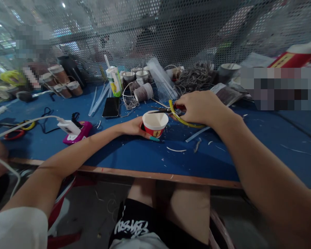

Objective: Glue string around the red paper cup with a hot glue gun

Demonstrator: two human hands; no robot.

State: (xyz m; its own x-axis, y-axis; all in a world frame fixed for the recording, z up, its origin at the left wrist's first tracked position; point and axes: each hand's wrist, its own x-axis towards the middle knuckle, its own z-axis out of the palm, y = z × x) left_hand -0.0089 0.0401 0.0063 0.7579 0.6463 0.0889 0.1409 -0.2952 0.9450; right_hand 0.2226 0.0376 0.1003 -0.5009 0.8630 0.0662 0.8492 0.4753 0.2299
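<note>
A red and white paper cup [157,124] stands on the blue table, its mouth facing up. My left hand [136,127] is wrapped around the cup's left side, with the thumb along its front. In my right hand [197,107] is a pair of scissors [175,110] with yellow and red handles. Their dark blades reach left over the cup's right rim. Whether the blades touch the paper I cannot tell. Just behind the cup lie a spool of grey cord [143,92] and a black phone [111,107].
A purple power strip [77,132] with a white charger sits at left, near another pair of scissors [20,129]. Along the back are a drink carton [114,81], clear plastic sleeves [160,79], tangled cord [197,77] and brown cups [63,81]. Metal mesh [150,34] rises behind.
</note>
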